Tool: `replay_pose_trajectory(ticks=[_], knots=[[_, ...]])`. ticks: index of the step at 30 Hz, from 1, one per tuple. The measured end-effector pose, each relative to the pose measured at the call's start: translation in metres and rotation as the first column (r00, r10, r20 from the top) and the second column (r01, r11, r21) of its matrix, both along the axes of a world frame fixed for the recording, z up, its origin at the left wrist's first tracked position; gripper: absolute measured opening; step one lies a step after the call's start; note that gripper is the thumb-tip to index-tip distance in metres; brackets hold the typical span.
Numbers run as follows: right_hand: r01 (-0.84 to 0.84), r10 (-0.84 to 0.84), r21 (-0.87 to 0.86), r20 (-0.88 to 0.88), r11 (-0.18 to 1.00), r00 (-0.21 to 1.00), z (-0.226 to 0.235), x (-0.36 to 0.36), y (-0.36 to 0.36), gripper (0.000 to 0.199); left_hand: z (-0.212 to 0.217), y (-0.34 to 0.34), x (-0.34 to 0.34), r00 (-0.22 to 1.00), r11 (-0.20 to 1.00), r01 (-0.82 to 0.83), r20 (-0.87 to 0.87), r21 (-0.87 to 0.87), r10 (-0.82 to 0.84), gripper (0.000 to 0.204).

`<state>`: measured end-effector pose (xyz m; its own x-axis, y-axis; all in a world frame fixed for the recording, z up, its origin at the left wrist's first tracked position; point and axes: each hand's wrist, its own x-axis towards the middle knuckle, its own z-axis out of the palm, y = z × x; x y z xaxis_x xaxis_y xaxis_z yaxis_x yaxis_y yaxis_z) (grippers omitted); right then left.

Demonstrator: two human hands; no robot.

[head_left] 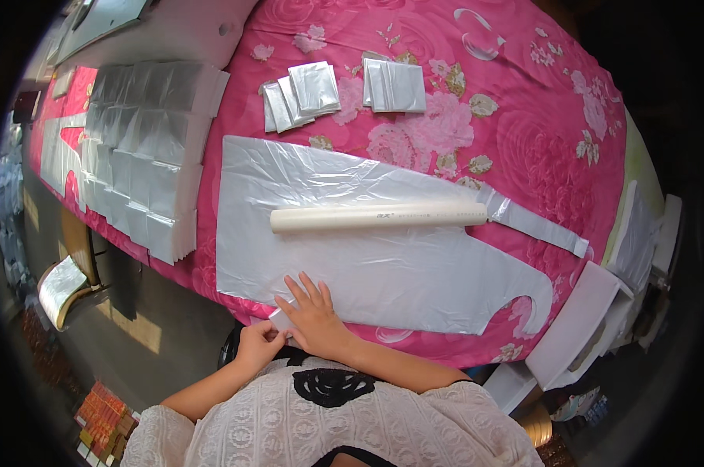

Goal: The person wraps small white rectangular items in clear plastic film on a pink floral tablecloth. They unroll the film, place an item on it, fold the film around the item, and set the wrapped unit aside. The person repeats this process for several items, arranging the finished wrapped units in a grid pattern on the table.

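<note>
While the left hand (257, 345) closes its thumb and fingertips on the near corner of a small white folded piece (280, 320), the right hand (317, 317) lies just beside this pinch, palm down with fingers spread, grasping nothing that I can see. From where I stand, the piece is at the near edge of the table, partly under the right hand, and I cannot tell whether it is a separate packet or belongs to the sheet. I judge that the step in hand is straightening or smoothing this fold. The next move seems to call for a light and steady pinch, with flat pressure from the right palm, because such thin film could crease or slip. Directly beyond the grip spreads the silvery plastic sheet (352, 272), laid flat, with curved cut-outs at its right end. Farther beyond, a white tube (379, 218) rests across it, perhaps as a weight, and near the tube's right end a narrow strap (542, 227) reaches away to the right. To the far left of the grip stand rows of folded film (145, 156); straight beyond, two small piles, the left one (314, 87) and the right one (398, 86), lie on the pink flowered cloth (523, 140).
</note>
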<state>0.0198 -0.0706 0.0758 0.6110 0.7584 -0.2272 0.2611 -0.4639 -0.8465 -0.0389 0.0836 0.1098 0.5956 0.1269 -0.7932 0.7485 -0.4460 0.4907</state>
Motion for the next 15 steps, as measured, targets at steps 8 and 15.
replay_pose_trajectory(ticks=[8,15], knots=[[0.264,-0.276,0.209,0.028,0.942,0.961,0.011,0.121,-0.056,0.013,0.019,-0.016,0.132,0.674,0.92,0.383,0.656,0.083,-0.34,0.037],[0.867,-0.662,0.259,-0.563,0.426,0.494,-0.018,0.283,-0.102,0.021,-0.064,-0.075,0.311,0.649,0.996,0.044,0.761,-0.076,0.029,0.054]])
